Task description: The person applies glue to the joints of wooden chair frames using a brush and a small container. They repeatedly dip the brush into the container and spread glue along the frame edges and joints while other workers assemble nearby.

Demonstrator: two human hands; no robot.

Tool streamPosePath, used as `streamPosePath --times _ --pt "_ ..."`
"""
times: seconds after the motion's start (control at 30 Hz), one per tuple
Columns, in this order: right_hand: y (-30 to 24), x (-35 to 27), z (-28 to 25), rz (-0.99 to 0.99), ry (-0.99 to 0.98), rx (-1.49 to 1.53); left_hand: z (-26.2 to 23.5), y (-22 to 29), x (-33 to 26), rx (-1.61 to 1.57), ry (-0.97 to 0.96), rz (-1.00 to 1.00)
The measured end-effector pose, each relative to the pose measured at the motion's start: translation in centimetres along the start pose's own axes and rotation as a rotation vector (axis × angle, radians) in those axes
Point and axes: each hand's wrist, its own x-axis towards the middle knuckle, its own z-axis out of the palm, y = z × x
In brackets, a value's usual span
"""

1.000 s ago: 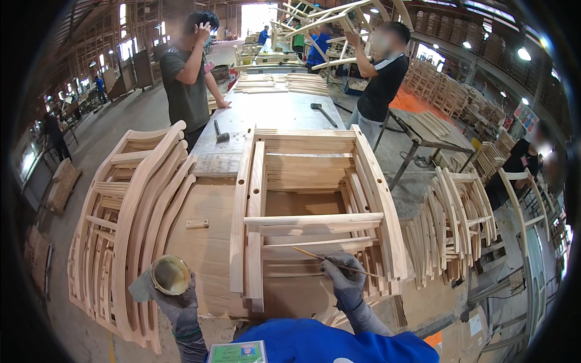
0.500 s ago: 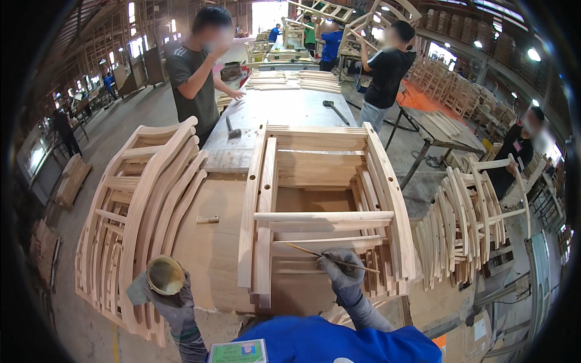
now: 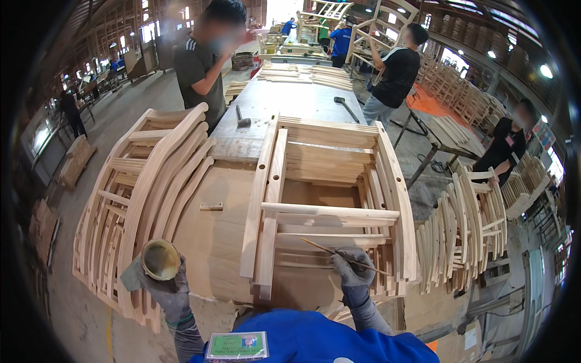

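My left hand (image 3: 170, 297), in a grey glove, is closed around a small round pot (image 3: 161, 260) with a yellowish coating or liquid inside. A grey-green flap (image 3: 131, 276) shows beside the pot; what it belongs to is unclear. In my gloved right hand (image 3: 353, 270) is a thin wooden stick (image 3: 317, 245), pinched and slanting across the fingers; its tip is too small to make out. That hand hovers over the near end of a pale wooden chair frame (image 3: 330, 211), which lies on a stack of similar frames. Dark round holes show in its side rails.
More curved frames (image 3: 158, 181) are stacked at left, and others (image 3: 454, 233) at right beside a co-worker (image 3: 507, 145). A small wood block (image 3: 211, 207) lies on the cardboard (image 3: 212, 254). Two hammers (image 3: 242, 118) (image 3: 346, 109) rest on the metal table (image 3: 284, 100), near another person (image 3: 203, 66).
The view has shifted, so the table and frames sit slightly further right. Both my hands keep their holds. At right, the frame by the co-worker has come down closer to the stack.
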Motion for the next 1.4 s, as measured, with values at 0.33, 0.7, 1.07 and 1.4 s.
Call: streamPosePath --times 0.33,0.7,1.07,1.4 --pt "-0.5 0.3 -0.2 0.101 0.005 0.042 -1.7 0.0 0.1 -0.045 -0.003 -0.008" --pt "-0.5 0.2 0.4 0.005 -0.053 -0.015 -1.6 -0.5 -0.5 0.206 -0.018 0.142" --pt "-0.7 0.0 0.5 -0.057 -0.065 -0.053 0.0 -0.3 -0.5 0.012 0.134 0.018" --pt "-0.1 -0.3 0.3 0.031 -0.071 -0.026 0.4 0.2 -1.0 -0.085 0.081 -0.046"
